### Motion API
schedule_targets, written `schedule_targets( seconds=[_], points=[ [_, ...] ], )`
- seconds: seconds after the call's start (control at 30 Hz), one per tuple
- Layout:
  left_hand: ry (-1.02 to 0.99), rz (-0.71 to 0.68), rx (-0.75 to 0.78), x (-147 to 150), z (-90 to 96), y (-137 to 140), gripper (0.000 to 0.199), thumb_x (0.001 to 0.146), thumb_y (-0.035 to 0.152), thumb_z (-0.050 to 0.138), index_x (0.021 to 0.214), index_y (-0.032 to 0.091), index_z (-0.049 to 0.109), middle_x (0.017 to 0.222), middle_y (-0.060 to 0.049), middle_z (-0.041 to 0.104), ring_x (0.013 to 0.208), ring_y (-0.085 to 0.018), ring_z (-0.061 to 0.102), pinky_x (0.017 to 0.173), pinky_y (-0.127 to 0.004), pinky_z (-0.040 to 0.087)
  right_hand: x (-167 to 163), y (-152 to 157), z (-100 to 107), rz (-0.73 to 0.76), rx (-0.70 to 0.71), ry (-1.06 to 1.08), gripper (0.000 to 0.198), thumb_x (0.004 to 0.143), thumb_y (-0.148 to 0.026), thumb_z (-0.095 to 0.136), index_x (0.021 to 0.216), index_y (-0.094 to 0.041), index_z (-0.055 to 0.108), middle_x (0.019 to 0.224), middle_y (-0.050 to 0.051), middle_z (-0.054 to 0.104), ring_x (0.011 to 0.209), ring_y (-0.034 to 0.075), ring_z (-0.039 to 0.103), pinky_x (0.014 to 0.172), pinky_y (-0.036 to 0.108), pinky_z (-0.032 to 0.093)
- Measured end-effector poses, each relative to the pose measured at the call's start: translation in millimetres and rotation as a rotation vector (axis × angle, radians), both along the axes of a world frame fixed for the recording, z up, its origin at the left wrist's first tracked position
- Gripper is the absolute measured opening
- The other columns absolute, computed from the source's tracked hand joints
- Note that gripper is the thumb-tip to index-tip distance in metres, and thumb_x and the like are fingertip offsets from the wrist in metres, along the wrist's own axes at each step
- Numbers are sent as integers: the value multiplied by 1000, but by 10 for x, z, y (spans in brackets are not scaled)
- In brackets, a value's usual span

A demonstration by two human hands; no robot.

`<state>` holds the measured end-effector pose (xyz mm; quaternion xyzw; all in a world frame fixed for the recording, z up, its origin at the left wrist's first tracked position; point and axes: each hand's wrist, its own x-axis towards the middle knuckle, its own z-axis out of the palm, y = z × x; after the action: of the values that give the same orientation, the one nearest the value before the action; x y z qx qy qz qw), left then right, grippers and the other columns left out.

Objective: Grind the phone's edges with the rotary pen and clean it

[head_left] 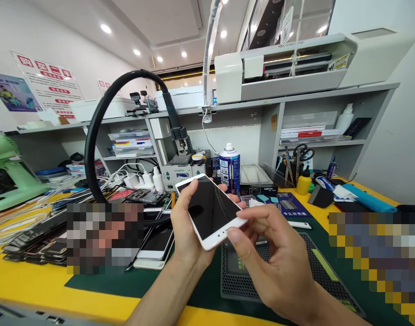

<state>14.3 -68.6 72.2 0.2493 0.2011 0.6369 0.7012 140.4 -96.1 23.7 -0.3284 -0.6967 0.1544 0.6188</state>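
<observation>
A white-framed smartphone (212,210) with a dark screen is held tilted above the bench, screen up. My left hand (187,226) is closed around it from below, the thumb along the near left edge and fingertips showing past the far edge. At its right corner, the thumb and index finger of my right hand (275,253) pinch the white end of the phone. Beneath the hands lies a black honeycomb-textured work pad (239,283), partly hidden by my right hand.
To the left, white phones (156,244) and stacked phone parts (34,244) crowd the bench. Behind stand a blue spray can (229,170), a hot-air station (183,174) with a looping black hose (92,131), and a yellow bottle (304,182). A shelf holds a large printer (296,68).
</observation>
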Motion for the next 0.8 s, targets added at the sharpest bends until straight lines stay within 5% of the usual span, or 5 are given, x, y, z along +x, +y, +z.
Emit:
schedule_targets(
  seconds=[0.17,0.6,0.8],
  points=[
    [-14,-73,-12,-30,-37,34,45,94,46,50,86,9,75,72,-14,75,77,-34,78,74,-49,64,15,9,-8,13,-6,11,13,95,-24,61,106,-23,56,77,0,66,56,12,62,50,24,51],
    [-86,-38,-46,-19,-25,50,34,94,38,53,95,9,70,85,-13,75,74,-29,76,74,-45,64,26,32,22,23,28,2,9,100,-21,52,102,-23,60,72,-3,62,55,11,61,51,24,50],
    [-136,-148,-87,-48,-33,87,46,96,46,49,93,5,69,85,-16,73,71,-26,73,71,-39,63,19,33,19,-2,25,15,12,98,-22,56,107,-26,62,80,-3,68,55,10,63,52,23,53]
  ],
)
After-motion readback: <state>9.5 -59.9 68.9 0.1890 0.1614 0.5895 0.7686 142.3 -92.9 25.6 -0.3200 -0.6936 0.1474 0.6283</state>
